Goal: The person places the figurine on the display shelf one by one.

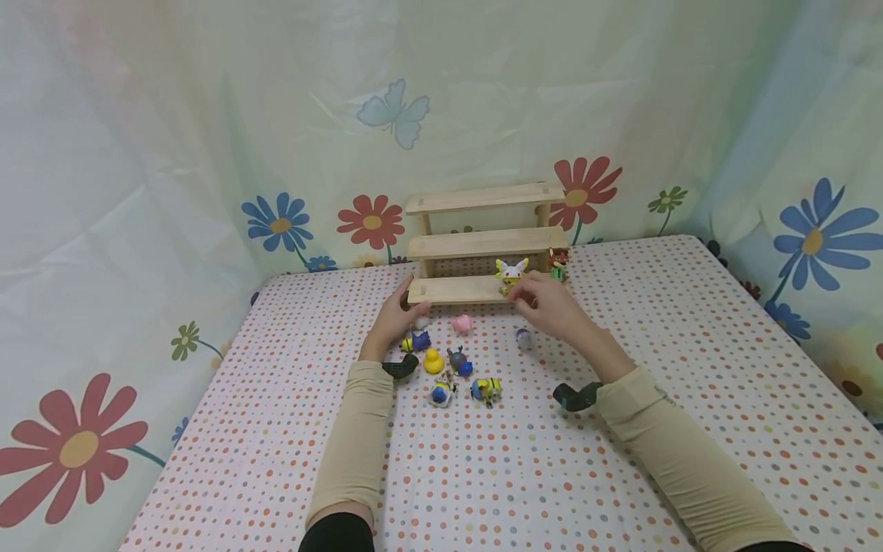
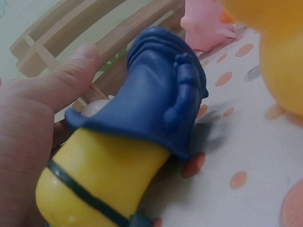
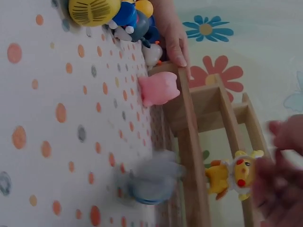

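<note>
A three-tier wooden shelf [image 1: 461,290] stands on the dotted cloth. At its left end my left hand [image 1: 393,320] grips the lowest board, thumb in front. A yellow figure with a white, eared hood [image 3: 232,175] stands on that board towards the right. My right hand [image 1: 552,307] is right beside this figure, its loosely bent fingers blurred and overlapping the head in the right wrist view. Farther right on the shelf is a brown-headed figure in green [image 1: 558,264]. A yellow figure with a blue hat [image 2: 151,94] lies beneath my left wrist.
Before the shelf sit a pink pig [image 1: 462,324] and a grey-blue figure [image 1: 523,338]. Nearer are a yellow duck [image 1: 433,360], a grey-and-blue figure [image 1: 458,360], a white-and-blue figure [image 1: 440,394] and a yellow-and-blue figure [image 1: 487,390]. A flowered curtain [image 1: 483,92] hangs behind.
</note>
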`<state>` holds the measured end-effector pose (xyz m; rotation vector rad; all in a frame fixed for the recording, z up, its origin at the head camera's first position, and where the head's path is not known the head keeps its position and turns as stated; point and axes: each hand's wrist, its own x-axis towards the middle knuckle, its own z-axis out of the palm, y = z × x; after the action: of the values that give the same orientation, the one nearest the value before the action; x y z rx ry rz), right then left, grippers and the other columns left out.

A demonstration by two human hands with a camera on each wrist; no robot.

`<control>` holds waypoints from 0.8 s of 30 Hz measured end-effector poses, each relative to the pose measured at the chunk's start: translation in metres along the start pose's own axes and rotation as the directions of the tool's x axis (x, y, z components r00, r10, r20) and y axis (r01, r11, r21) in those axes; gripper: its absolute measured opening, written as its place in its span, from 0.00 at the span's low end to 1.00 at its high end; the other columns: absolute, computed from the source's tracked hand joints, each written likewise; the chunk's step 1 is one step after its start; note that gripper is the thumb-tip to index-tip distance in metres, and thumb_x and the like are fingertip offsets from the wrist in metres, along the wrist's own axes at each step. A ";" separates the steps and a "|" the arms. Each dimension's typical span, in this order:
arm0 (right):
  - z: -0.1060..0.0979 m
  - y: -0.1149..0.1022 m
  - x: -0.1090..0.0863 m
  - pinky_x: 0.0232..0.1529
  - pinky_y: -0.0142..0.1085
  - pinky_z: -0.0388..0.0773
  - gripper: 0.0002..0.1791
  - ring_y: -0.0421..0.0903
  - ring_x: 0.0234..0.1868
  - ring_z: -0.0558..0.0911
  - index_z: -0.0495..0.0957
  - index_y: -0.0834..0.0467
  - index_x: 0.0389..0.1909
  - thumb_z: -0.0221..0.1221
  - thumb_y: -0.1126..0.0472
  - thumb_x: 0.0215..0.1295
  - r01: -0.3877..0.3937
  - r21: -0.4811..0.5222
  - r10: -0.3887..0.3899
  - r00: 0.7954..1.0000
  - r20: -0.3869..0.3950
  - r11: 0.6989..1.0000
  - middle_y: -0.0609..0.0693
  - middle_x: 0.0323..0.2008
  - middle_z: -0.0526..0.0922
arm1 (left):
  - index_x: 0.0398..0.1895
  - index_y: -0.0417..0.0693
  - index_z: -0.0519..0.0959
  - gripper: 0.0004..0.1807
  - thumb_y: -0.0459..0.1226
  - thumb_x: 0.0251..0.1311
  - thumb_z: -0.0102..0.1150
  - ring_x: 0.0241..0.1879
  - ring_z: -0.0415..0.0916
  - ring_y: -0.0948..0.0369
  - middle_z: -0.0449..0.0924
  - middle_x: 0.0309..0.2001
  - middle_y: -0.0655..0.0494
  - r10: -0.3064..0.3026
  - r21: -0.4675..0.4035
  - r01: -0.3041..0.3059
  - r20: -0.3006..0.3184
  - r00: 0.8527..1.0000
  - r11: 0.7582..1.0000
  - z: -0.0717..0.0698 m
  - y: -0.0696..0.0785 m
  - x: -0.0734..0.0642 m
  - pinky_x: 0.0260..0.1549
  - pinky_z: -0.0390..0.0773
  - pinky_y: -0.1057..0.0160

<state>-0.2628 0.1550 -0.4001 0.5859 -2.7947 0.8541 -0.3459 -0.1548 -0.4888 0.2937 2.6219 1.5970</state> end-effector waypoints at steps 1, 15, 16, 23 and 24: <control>0.000 -0.001 0.000 0.35 0.36 0.75 0.08 0.46 0.35 0.75 0.81 0.60 0.41 0.56 0.65 0.64 -0.013 -0.029 0.015 0.997 0.080 0.999 0.52 0.37 0.76 | 0.76 0.61 0.47 0.51 0.60 0.53 0.62 0.68 0.61 0.53 0.60 0.71 0.50 0.006 0.003 -0.006 0.001 1.000 1.000 0.000 0.000 0.000 0.66 0.63 0.53; -0.001 0.008 -0.004 0.41 0.43 0.76 0.17 0.48 0.41 0.78 0.78 0.57 0.48 0.65 0.56 0.59 -0.068 -0.231 0.190 0.808 0.558 0.971 0.55 0.41 0.80 | 0.76 0.59 0.47 0.52 0.60 0.53 0.62 0.67 0.64 0.53 0.62 0.70 0.50 0.006 0.005 -0.006 -0.005 1.000 1.000 0.001 0.000 0.001 0.64 0.66 0.53; 0.000 0.009 -0.004 0.43 0.44 0.76 0.16 0.49 0.42 0.78 0.78 0.57 0.47 0.65 0.56 0.59 -0.068 -0.224 0.186 0.807 0.561 0.972 0.55 0.42 0.80 | 0.76 0.58 0.47 0.51 0.59 0.53 0.62 0.67 0.64 0.53 0.62 0.70 0.50 0.009 0.003 -0.009 -0.004 1.000 1.000 0.001 0.000 0.001 0.64 0.66 0.52; 0.003 0.015 -0.004 0.44 0.44 0.75 0.13 0.49 0.43 0.77 0.79 0.54 0.42 0.66 0.55 0.57 -0.036 -0.170 0.128 0.812 0.569 0.985 0.53 0.42 0.79 | 0.76 0.58 0.47 0.52 0.60 0.53 0.62 0.68 0.63 0.53 0.61 0.71 0.49 0.009 0.012 -0.009 -0.001 1.000 1.000 0.000 0.001 0.001 0.65 0.65 0.52; 0.004 0.016 -0.004 0.42 0.42 0.74 0.13 0.48 0.41 0.76 0.79 0.54 0.41 0.66 0.55 0.57 -0.026 -0.164 0.115 0.817 0.565 0.986 0.52 0.40 0.79 | 0.76 0.58 0.47 0.52 0.60 0.52 0.62 0.68 0.62 0.53 0.61 0.71 0.49 0.006 0.015 -0.006 -0.002 1.000 1.000 0.000 0.001 0.001 0.65 0.64 0.52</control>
<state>-0.2658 0.1659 -0.4124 0.8367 -3.4040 0.5279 -0.3462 -0.1539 -0.4880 0.3006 2.6378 1.5810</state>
